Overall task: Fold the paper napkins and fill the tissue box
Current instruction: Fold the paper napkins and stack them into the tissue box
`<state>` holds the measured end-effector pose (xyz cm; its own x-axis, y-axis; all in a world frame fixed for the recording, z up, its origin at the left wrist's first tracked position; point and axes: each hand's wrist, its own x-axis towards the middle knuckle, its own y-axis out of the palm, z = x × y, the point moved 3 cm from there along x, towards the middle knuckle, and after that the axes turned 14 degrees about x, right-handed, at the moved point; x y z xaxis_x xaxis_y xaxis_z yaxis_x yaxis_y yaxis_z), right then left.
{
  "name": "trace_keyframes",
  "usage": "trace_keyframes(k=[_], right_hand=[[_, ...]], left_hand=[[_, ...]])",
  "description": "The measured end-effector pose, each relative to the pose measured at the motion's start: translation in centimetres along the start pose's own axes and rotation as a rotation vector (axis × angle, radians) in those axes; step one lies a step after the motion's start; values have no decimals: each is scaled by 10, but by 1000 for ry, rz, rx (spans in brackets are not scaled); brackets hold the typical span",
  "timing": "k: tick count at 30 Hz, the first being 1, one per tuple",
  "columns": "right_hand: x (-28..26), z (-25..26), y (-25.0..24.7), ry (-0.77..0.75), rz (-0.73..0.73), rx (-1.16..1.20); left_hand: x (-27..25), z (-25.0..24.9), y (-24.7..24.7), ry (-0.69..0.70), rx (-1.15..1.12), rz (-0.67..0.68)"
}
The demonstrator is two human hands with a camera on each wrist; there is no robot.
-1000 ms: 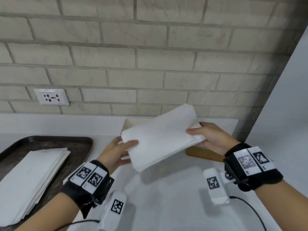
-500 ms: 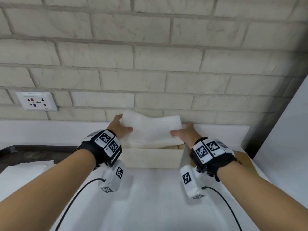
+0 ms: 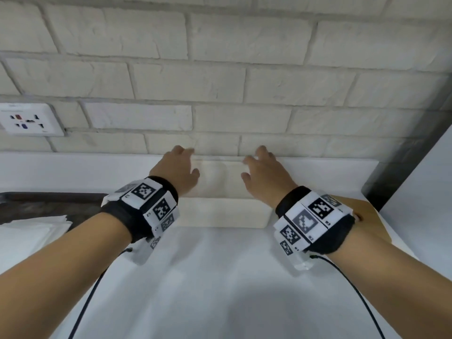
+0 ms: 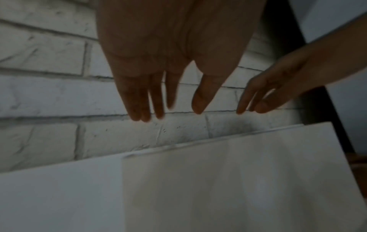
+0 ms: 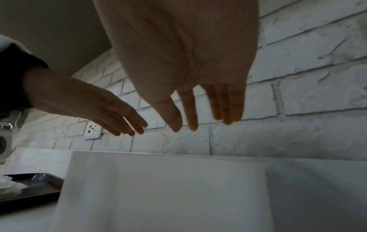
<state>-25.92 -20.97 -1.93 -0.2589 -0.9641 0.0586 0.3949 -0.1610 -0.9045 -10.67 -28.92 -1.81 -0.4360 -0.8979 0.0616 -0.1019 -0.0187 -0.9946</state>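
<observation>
The right hand (image 5: 178,51) fills the top of the right wrist view, palm toward the camera, its fingers (image 5: 191,109) straight and slightly spread, pointing down above the tissue box (image 5: 158,188) without touching it. The left hand (image 5: 95,108) reaches in from the left, fingers also extended, holding nothing. Behind them stands a white brick wall (image 5: 307,97) with a socket (image 5: 92,131). At lower left a dark tray (image 5: 45,186) carries white napkins (image 5: 11,186)
</observation>
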Motion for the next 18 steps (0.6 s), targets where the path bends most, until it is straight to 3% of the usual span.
trace_keyframes(k=[1,4,7,12,16,18], right_hand=[[1,1,4,-15,62,-48],[4,-3,19,129,369,-35],[5,-5,26,203,472,2],[-5,-1,32,228,341,43],[-18,18,19,112,-5,136],[-26,41,14,57,-75,222]], left_hand=[[-2,-3,4,40,72,44],[-7,-8,23,43,193,242],[-10,-11,30,44,237,227],[-24,-14,31,0,54,137],[-55,12,5,-21,-152,-25],[-71,38,-14,-58,-236,-54]])
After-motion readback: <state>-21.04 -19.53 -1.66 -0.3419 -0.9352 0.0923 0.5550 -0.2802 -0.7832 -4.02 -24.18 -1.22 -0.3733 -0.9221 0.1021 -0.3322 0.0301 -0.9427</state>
